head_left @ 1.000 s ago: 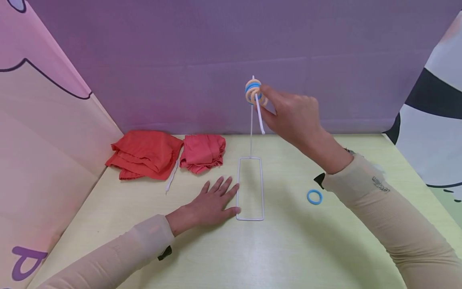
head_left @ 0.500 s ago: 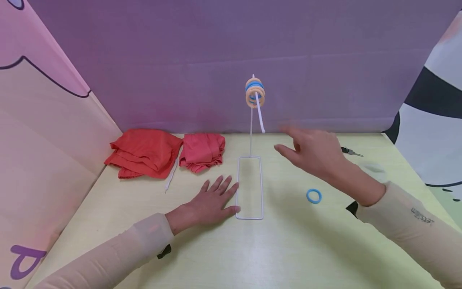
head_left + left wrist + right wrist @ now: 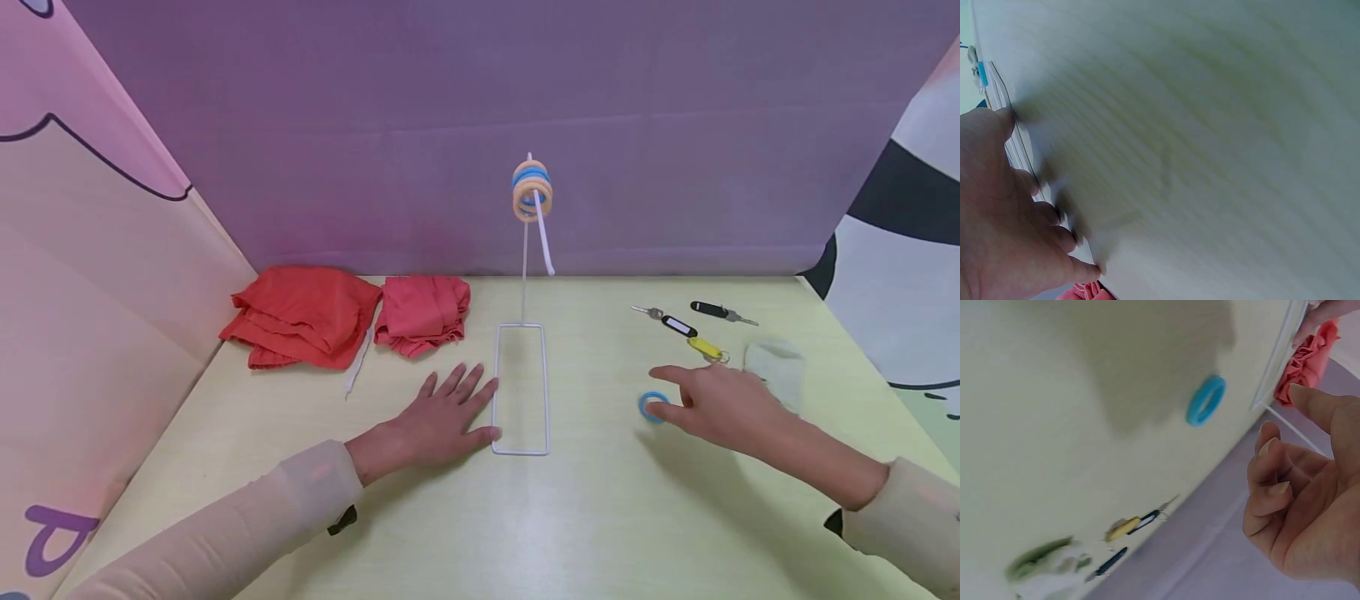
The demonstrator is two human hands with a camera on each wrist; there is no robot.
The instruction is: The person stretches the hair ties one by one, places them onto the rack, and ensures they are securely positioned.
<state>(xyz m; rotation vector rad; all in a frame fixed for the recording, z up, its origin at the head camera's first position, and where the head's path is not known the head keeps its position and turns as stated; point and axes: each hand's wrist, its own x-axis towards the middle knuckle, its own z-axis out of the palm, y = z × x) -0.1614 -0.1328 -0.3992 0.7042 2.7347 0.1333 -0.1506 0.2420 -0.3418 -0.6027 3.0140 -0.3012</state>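
A white wire stand [image 3: 547, 392] has a rectangular base on the table and a tall post. Several orange and blue rings [image 3: 532, 177] hang on its upper arm. My left hand [image 3: 431, 425] lies flat with spread fingers, thumb and index fingertips at the base's left side. To the right, my right hand [image 3: 723, 408] hovers over a loose blue ring [image 3: 642, 407], thumb and index finger apart. The thumb overlaps that ring in the head view. In the right wrist view, a gap shows between the hand and the blue ring [image 3: 1194, 412].
Two folded red cloths [image 3: 303, 317] [image 3: 423, 315] sit at the back left, a white cord [image 3: 360, 362] beside them. Keys with black tags [image 3: 708, 309] and a yellow tag [image 3: 705, 347] lie at the back right, near a pale, blurred item [image 3: 776, 367]. A purple curtain [image 3: 375, 167] stands behind.
My right hand has let go of the rings on the stand's arm and come down and right to the loose blue ring. My left hand stays in place.
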